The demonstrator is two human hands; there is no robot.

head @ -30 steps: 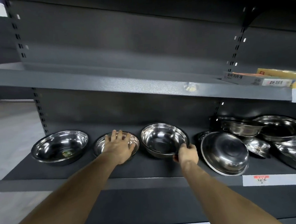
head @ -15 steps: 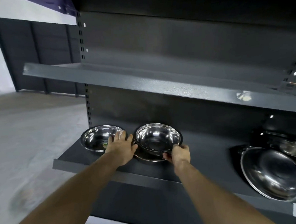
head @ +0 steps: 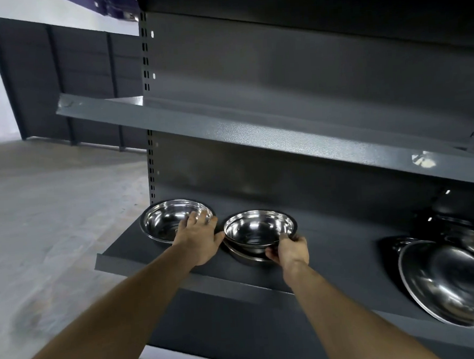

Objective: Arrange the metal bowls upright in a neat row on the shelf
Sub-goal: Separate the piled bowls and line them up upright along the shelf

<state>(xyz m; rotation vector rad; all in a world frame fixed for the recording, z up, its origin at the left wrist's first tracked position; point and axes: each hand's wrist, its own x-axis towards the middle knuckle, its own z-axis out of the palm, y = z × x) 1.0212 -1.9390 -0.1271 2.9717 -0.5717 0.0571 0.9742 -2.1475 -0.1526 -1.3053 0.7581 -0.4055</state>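
Nesting: the right hand (head: 290, 249) held a metal bowl (head: 258, 230) by its near right rim, fingers curled under and thumb over the edge, the bowl sitting tilted on top of a second bowl (head: 249, 257) whose rim showed just beneath it.
Landmark: the held bowl, on the shelf (head: 180, 277), is the reference for every place below.
Left hand: the left hand (head: 199, 241) lay spread and flat just left of the held bowl, its fingertips on the near right rim of the end bowl (head: 169, 221); it pinched nothing.
Key relation: the held bowl lay straight ahead of the right hand and slightly above the bowl under it, so the right hand was the nearer one, and the bowl's mouth faced up with only a slight tilt toward the person.
Judgement: the coming move probably turned on whether the held bowl settled into the one below or went to the open stretch of shelf to its right.
Count, upright: three bowls showed at this end, namely the end bowl, the held bowl and the one under it.
Count, loose pile: well to the right of the held bowl, a big bowl (head: 450, 282) leaned on its edge, with at least one more behind it; the exact number could not be told.
Upper shelf: the upper shelf (head: 255, 128) above the held bowl carried nothing in view.
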